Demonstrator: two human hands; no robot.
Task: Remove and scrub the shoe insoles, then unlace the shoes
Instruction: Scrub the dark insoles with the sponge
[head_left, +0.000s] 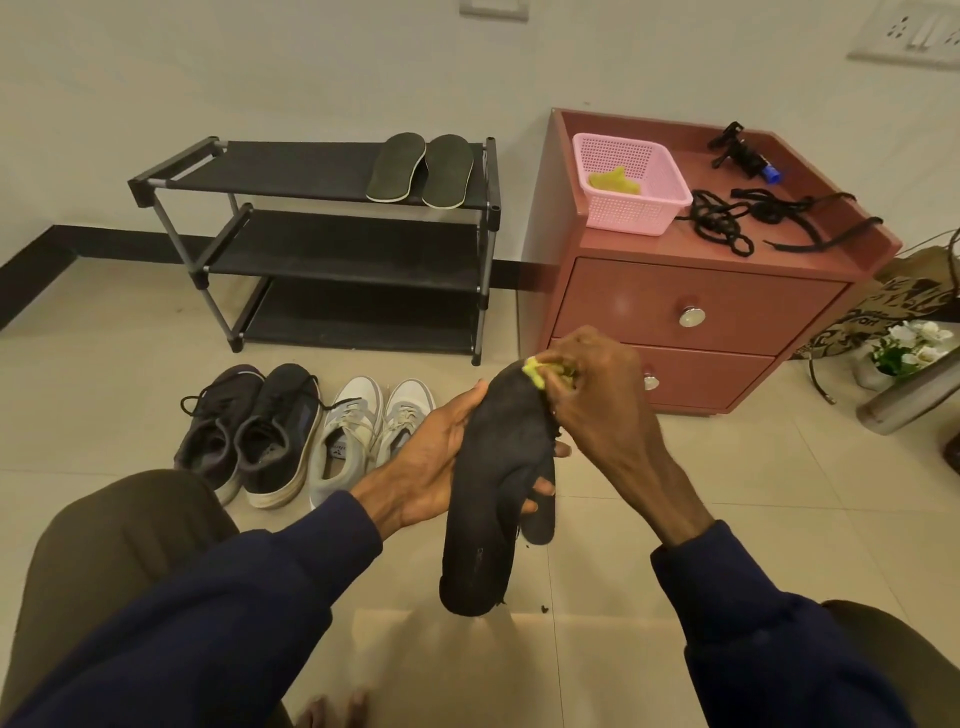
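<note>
Now my left hand (431, 467) grips one dark insole (483, 519) before me while my right hand (597, 395) pinches one yellow sponge (535, 371) against its toe; two insoles (397, 166) lie on the rack (291, 171), four shoes (280, 431) stand before it

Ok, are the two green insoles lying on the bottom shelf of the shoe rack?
No, both green insoles lie side by side on the top shelf of the shoe rack.

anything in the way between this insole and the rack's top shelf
Nothing visible does. The black insole in the left hand has open air up to the top shelf; the white shoes sit low on the floor.
</note>
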